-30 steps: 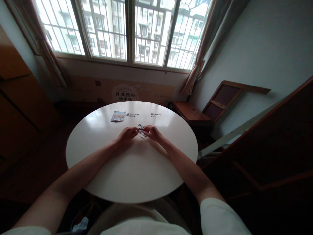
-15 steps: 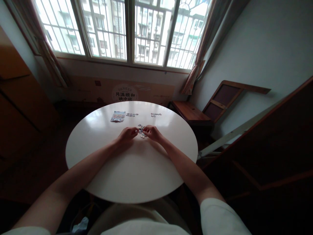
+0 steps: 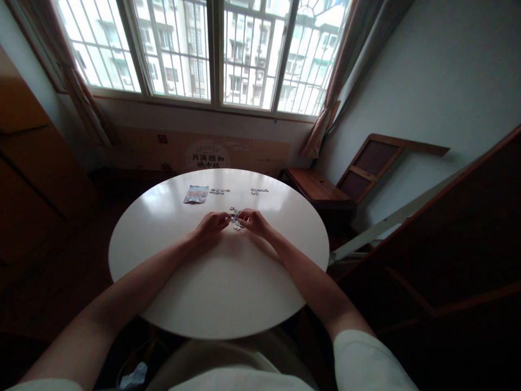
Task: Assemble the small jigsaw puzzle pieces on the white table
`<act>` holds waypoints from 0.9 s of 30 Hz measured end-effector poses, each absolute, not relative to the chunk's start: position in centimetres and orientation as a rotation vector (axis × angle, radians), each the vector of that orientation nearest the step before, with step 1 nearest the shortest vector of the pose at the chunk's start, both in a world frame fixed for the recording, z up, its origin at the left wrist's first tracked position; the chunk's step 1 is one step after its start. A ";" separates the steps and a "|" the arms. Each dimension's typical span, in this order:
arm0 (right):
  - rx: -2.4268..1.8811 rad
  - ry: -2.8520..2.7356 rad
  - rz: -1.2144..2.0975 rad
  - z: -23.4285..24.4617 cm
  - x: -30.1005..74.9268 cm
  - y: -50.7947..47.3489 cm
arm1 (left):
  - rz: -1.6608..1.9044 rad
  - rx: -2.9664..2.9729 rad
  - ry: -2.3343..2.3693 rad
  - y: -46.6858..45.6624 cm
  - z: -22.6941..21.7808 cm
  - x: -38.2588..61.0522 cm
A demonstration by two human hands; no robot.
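Note:
A small heap of jigsaw puzzle pieces point(image 3: 237, 227) lies on the white round table point(image 3: 228, 282), between my two hands. At its left edge my left hand point(image 3: 214, 222) is closed, thumb and fingertips pinched on what looks like a puzzle piece. From the right, my right hand point(image 3: 253, 218) reaches over the heap with its fingertips pinched together on a puzzle piece, largely hidden by the fingers. The two sets of fingertips almost meet. Farther back, one group of puzzle pieces point(image 3: 220, 191) lies to the left and a smaller group point(image 3: 259, 191) to the right.
A small printed picture sheet or packet point(image 3: 196, 194) lies at the back left of the table. Beyond the table are a barred window point(image 3: 175, 49) and a printed cardboard panel point(image 3: 256, 149). A wooden chair point(image 3: 317, 184) stands behind it to the right.
Almost nothing differs. Both hands stay over the heap with only slight finger movement, and the groups of pieces farther back lie where they were.

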State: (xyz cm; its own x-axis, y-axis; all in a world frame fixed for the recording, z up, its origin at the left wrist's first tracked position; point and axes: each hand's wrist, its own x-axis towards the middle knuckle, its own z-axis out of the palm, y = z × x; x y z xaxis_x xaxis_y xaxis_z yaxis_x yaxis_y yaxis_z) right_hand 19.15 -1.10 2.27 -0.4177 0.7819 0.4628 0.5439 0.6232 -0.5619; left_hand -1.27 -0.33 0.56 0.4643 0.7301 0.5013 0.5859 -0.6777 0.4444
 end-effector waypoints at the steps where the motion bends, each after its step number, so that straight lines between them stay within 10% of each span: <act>1: -1.035 -2.127 0.425 2.3 19.1 -1.1 | 1.014 2.502 1.139 -0.3 0.6 -1.3; 27: -1.036 -2.137 0.417 2.2 19.2 -1.0 | 1.007 2.485 1.154 -0.5 0.9 -1.3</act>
State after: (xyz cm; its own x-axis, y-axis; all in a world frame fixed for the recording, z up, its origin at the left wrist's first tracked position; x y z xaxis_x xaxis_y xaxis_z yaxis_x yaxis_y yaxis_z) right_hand 19.17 -1.04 2.24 -0.4227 0.7797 0.4619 0.5487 0.6259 -0.5542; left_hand -1.25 -0.54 0.88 0.4562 0.7406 0.4933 0.5886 -0.6669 0.4569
